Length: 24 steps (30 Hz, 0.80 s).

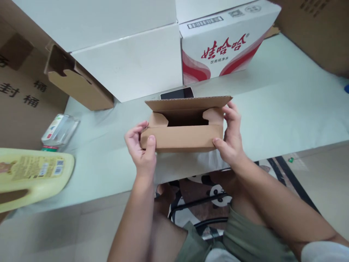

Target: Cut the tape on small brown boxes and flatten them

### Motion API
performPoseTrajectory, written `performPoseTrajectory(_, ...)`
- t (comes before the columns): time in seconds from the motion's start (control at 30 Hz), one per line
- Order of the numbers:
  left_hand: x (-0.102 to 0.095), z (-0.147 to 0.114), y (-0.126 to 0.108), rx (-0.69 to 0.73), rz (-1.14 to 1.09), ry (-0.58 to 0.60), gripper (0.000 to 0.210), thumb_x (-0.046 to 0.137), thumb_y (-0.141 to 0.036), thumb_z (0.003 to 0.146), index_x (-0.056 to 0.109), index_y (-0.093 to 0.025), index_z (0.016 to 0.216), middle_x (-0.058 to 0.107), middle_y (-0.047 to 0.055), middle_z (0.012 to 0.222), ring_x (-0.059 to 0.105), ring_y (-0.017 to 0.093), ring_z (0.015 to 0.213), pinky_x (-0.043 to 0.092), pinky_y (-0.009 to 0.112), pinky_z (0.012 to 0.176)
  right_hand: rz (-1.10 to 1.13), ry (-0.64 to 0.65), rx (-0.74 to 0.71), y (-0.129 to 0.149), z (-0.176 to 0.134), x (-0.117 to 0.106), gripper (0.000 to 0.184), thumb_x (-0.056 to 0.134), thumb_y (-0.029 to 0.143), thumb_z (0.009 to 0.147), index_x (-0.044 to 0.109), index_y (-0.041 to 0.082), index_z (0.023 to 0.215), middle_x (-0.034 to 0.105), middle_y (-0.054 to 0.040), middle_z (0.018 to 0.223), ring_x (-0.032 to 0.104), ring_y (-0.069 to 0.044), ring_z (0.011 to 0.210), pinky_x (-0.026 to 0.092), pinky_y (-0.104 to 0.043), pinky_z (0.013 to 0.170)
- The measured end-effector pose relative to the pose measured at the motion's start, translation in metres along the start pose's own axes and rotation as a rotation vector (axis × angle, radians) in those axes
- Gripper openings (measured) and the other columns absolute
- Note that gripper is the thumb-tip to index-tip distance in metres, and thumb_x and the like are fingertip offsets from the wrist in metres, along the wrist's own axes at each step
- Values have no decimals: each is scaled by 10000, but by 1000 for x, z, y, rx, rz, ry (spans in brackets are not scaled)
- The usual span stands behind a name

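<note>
Bare forearms [280, 200] sat nearest the camera, running up from the bottom edge past green shorts [253, 234], with a pale sleeve [325, 251] at lower right. Both ended on a small brown cardboard box [182, 137], held over the front part of the counter [283, 112]; couldn't tell if its underside touched down. Box was open: lid flap [188, 104] up along the far side, two side flaps turned inward, dark interior between them.

Left grip [143, 149] held the box's left end, thumb on the front face, fingers round the side. Right grip [231, 136] held the right end, thumb near the front corner, fingers up by the lid flap's end.

Just behind the box: a flat dark-screened device [177, 94], partly hidden. Further back: a plain white box [131, 65], with a white-and-red printed carton [218, 54] beside it. Left of those, a narrow brown box [81, 87] with its end open. Clear bottle [65, 131] lay on its side at left, near a yellow jug [40, 174] cut by the frame. Big brown cartons [321, 40] stood at both sides. Below the counter: panda-print mat [195, 180], black tubes [191, 206], pale floor [103, 218].
</note>
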<state>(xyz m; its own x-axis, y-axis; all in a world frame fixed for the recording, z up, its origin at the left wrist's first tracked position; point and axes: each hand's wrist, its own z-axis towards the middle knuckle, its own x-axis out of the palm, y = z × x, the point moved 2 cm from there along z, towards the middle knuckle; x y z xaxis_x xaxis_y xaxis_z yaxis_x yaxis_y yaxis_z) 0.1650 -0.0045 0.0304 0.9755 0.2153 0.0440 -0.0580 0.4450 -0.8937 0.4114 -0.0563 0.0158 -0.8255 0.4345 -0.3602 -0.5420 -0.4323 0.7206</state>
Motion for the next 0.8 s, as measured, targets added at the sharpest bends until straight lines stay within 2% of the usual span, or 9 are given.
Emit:
performPoseTrajectory(0.1,-3,-3,1,-21,-21,0,343,768,-431,816,610,-237,1050,646,64,1144,628,242,1208,451,417,1123,71,57,37,-10,4,-2,737,554,592,859,280,339,1494,296,-123,1619,339,-373,1507,394,-598,1162)
performPoseTrajectory(0.23,-7,-7,-1,19,-18,16,361,758,-409,842,640,-255,1146,636,63,1231,611,244,1248,426,417,1151,55,0,62,-16,4,-3,912,616,647,796,145,390,1533,397,-126,1514,455,-354,1411,459,-551,1099)
performPoseTrajectory(0.3,-9,-8,-2,42,34,34,433,743,-417,854,629,-273,1247,618,70,1333,609,249,1256,429,427,1147,33,0,24,-14,4,-4,769,606,632,808,303,390,1473,439,-113,1452,475,-354,1385,447,-555,1112)
performPoseTrajectory(0.37,-11,-8,-3,74,98,56,458,720,-413,869,636,-284,1301,614,71,1392,614,255,1257,438,436,1142,21,1,-30,-12,3,-5,495,561,598,854,526,347,1279,468,-100,1394,470,-356,1388,399,-573,1159)
performPoseTrajectory(0.43,-12,-6,-4,119,166,104,352,675,-383,906,703,-279,1241,665,61,1346,626,251,1252,437,438,1149,-3,-11,-43,-10,3,-5,354,521,573,890,619,300,1094,487,-95,1348,464,-358,1398,348,-590,1200)
performPoseTrajectory(0.5,-13,-3,-6,170,241,158,248,617,-340,946,767,-268,1130,720,54,1261,650,239,1224,450,436,1144,-18,-26,-23,-10,3,-5,346,505,570,905,644,282,1038,499,-96,1333,469,-360,1397,331,-602,1212)
performPoseTrajectory(0.67,-13,2,-8,344,392,206,261,563,-286,968,795,-222,1068,770,72,1170,705,229,1142,536,432,1055,85,-42,-33,-12,2,-3,322,541,548,916,682,302,1069,525,-74,1384,460,-363,1410,302,-609,1221)
performPoseTrajectory(0.73,-15,5,-6,346,399,195,260,566,-282,964,799,-216,1060,777,72,1158,716,224,1123,549,420,1040,155,-65,5,-18,0,0,406,498,586,927,637,350,1226,511,-58,1453,438,-356,1439,315,-602,1214)
performPoseTrajectory(0.8,-19,9,-2,293,368,155,242,591,-278,945,806,-219,1038,783,65,1148,723,218,1106,554,407,1037,211,-116,112,-26,-2,3,553,456,640,921,500,378,1406,469,-58,1531,438,-344,1451,368,-592,1184)
